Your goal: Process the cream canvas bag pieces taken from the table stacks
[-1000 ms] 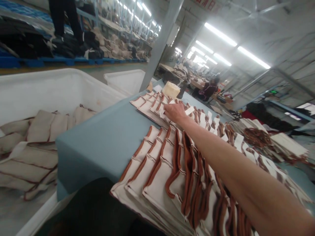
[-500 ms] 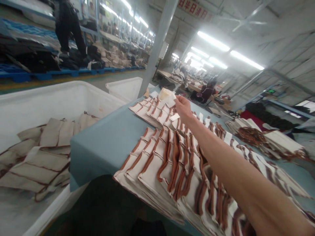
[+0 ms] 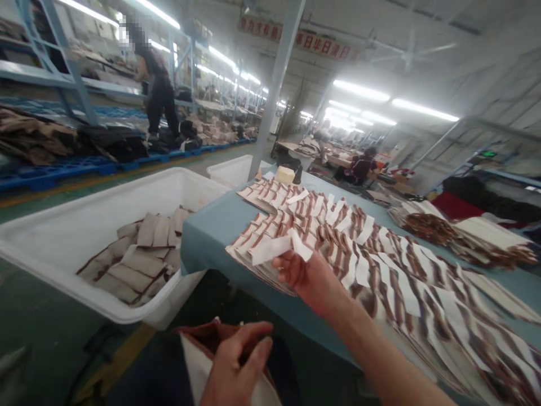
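Observation:
My right hand (image 3: pixel 310 279) is closed, pinching a white strip (image 3: pixel 273 249) that is bent over at the fingertips. It hovers above the near edge of overlapping cream fabric pieces (image 3: pixel 257 239) with brown edging, laid in rows. Low in the view, my left hand (image 3: pixel 236 361) is closed around a cream fabric piece (image 3: pixel 196 366) with a brown edge, which hangs over my lap. Part of this piece is hidden behind the fingers. More white strips (image 3: pixel 363 270) lie across the rows.
A blue-grey table (image 3: pixel 211 225) carries the rows, with a pale yellow block (image 3: pixel 285 175) at its far end. On the left stands a white bin (image 3: pixel 54 225) holding similar pieces (image 3: pixel 135 270). A post (image 3: pixel 276 84) rises behind the table. A person (image 3: pixel 158 84) stands beyond the bin.
My right hand has drawn back from beside the pale block towards me, with the white strip in it. My left hand and its fabric piece have come into view. The view has shifted.

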`<state>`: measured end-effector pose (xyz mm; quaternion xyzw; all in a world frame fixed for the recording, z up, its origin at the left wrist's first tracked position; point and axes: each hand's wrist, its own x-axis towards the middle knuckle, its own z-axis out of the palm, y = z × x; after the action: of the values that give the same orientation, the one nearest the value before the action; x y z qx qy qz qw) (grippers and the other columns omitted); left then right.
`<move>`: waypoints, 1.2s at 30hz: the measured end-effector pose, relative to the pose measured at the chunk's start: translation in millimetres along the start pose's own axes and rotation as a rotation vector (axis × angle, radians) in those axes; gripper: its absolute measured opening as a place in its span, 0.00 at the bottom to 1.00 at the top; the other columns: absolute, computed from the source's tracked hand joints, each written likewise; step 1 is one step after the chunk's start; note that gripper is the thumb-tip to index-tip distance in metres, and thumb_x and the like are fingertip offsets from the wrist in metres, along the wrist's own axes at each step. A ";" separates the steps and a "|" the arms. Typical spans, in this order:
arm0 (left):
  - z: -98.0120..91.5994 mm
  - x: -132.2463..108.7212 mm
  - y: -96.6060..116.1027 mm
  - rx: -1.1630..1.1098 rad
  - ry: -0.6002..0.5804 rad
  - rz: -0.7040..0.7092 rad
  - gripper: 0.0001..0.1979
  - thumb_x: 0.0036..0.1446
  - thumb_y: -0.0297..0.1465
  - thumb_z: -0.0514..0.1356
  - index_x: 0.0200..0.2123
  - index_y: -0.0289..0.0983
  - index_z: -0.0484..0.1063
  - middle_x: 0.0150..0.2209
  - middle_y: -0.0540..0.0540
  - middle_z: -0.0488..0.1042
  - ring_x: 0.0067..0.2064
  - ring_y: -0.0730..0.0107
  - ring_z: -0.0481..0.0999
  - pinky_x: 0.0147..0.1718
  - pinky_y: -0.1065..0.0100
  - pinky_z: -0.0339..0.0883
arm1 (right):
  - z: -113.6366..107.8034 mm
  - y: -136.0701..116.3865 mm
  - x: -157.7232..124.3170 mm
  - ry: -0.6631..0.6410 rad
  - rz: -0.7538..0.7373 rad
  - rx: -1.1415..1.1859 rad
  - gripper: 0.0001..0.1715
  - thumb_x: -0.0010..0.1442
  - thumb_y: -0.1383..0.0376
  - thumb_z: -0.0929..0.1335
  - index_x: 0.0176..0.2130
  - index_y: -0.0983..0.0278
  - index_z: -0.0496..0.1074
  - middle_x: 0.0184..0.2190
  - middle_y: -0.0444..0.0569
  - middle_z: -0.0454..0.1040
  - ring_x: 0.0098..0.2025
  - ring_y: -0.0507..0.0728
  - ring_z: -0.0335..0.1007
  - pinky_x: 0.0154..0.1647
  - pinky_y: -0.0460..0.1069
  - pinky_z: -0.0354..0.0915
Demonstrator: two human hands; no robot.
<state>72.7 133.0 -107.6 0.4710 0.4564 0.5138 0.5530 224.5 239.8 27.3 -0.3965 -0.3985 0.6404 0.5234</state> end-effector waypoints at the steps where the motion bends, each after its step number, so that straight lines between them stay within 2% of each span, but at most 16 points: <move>1: 7.4 -4.3 0.9 -0.080 -0.068 -0.040 0.30 0.59 0.58 0.70 0.47 0.38 0.88 0.25 0.50 0.75 0.27 0.70 0.71 0.28 0.73 0.66 | 4.3 8.5 -21.7 -0.036 0.033 0.055 0.18 0.62 0.53 0.79 0.33 0.62 0.75 0.28 0.46 0.80 0.28 0.54 0.80 0.23 0.43 0.73; 3: 17.7 -17.5 4.2 -0.162 -0.122 -0.067 0.35 0.58 0.59 0.71 0.54 0.36 0.86 0.24 0.52 0.71 0.24 0.73 0.65 0.25 0.74 0.62 | 9.5 24.2 -61.0 -0.080 0.104 0.138 0.21 0.60 0.50 0.80 0.33 0.63 0.78 0.29 0.47 0.83 0.26 0.53 0.78 0.24 0.43 0.73; 5: 22.4 -34.8 9.4 -0.289 -0.141 -0.064 0.37 0.57 0.58 0.73 0.57 0.36 0.84 0.28 0.50 0.73 0.26 0.74 0.67 0.26 0.73 0.65 | 10.7 38.4 -94.4 -0.080 0.157 0.185 0.25 0.58 0.45 0.81 0.32 0.64 0.79 0.28 0.48 0.83 0.23 0.52 0.76 0.23 0.43 0.71; 8: 23.6 -60.6 18.2 -0.470 -0.138 -0.046 0.36 0.51 0.57 0.77 0.49 0.33 0.86 0.32 0.45 0.76 0.30 0.69 0.72 0.30 0.70 0.71 | 7.7 58.3 -133.1 -0.042 0.194 0.235 0.28 0.55 0.43 0.82 0.34 0.64 0.81 0.26 0.47 0.82 0.22 0.51 0.76 0.22 0.43 0.70; 10: 23.3 -74.6 22.9 -0.493 -0.092 -0.050 0.36 0.51 0.59 0.76 0.47 0.32 0.86 0.33 0.43 0.78 0.31 0.68 0.75 0.32 0.68 0.74 | 4.8 71.9 -152.4 -0.006 0.181 0.251 0.29 0.55 0.43 0.82 0.36 0.64 0.81 0.25 0.47 0.82 0.22 0.51 0.76 0.25 0.43 0.72; 13: 21.5 -90.1 28.9 -0.443 0.051 -0.098 0.36 0.59 0.58 0.72 0.51 0.30 0.85 0.30 0.43 0.80 0.28 0.66 0.77 0.31 0.66 0.76 | 3.1 91.8 -172.9 0.059 0.116 0.285 0.29 0.56 0.41 0.82 0.37 0.63 0.82 0.25 0.47 0.81 0.24 0.52 0.75 0.27 0.43 0.73; 16: 15.6 -101.3 35.6 -0.254 0.157 -0.059 0.31 0.63 0.55 0.70 0.47 0.30 0.87 0.27 0.43 0.81 0.27 0.64 0.79 0.30 0.67 0.77 | 6.0 108.2 -181.9 0.112 0.105 0.362 0.29 0.53 0.41 0.83 0.36 0.62 0.82 0.26 0.47 0.81 0.24 0.51 0.72 0.25 0.42 0.72; 20: 3.4 -112.8 43.1 0.105 0.088 0.146 0.22 0.70 0.46 0.65 0.39 0.34 0.90 0.29 0.43 0.84 0.29 0.63 0.82 0.36 0.67 0.79 | 9.1 123.7 -174.9 0.206 0.129 0.527 0.28 0.46 0.47 0.86 0.32 0.61 0.77 0.26 0.41 0.79 0.20 0.47 0.63 0.20 0.40 0.65; 23: -4.1 -118.6 47.0 0.275 0.111 0.199 0.20 0.72 0.41 0.63 0.40 0.34 0.90 0.24 0.46 0.81 0.26 0.65 0.79 0.30 0.71 0.76 | 2.9 134.0 -165.4 0.296 0.084 0.575 0.25 0.50 0.52 0.85 0.32 0.60 0.73 0.25 0.37 0.74 0.19 0.46 0.59 0.19 0.40 0.62; 26: -7.3 -120.2 53.6 0.372 0.098 0.253 0.18 0.71 0.37 0.61 0.37 0.33 0.89 0.20 0.50 0.76 0.23 0.69 0.76 0.23 0.74 0.69 | -13.9 145.1 -161.9 0.338 0.060 0.553 0.24 0.53 0.53 0.83 0.32 0.60 0.70 0.24 0.35 0.70 0.18 0.46 0.55 0.17 0.41 0.60; 30: -7.1 -118.8 65.4 0.450 0.042 0.354 0.21 0.69 0.31 0.59 0.22 0.36 0.79 0.16 0.53 0.71 0.17 0.75 0.71 0.19 0.77 0.64 | -51.0 157.3 -166.5 0.414 0.033 0.460 0.23 0.53 0.54 0.82 0.32 0.59 0.70 0.20 0.33 0.63 0.17 0.47 0.50 0.16 0.41 0.55; 33: -6.6 -118.6 71.7 0.522 -0.013 0.379 0.24 0.69 0.31 0.60 0.18 0.37 0.74 0.14 0.52 0.70 0.16 0.76 0.70 0.18 0.77 0.61 | -74.6 156.7 -177.8 0.523 -0.024 0.346 0.22 0.54 0.51 0.82 0.33 0.59 0.72 0.21 0.34 0.68 0.18 0.48 0.54 0.17 0.41 0.56; 36: -5.5 -117.3 74.3 0.530 -0.169 0.323 0.23 0.71 0.32 0.58 0.21 0.37 0.76 0.15 0.51 0.74 0.16 0.74 0.74 0.19 0.76 0.62 | -73.2 140.6 -198.7 0.580 -0.073 0.181 0.21 0.59 0.47 0.80 0.35 0.60 0.79 0.29 0.43 0.80 0.27 0.51 0.68 0.25 0.44 0.66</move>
<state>50.6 18.3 -32.4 0.7061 0.4462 0.4173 0.3581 269.7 31.9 -111.7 -0.4999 -0.1878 0.5141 0.6712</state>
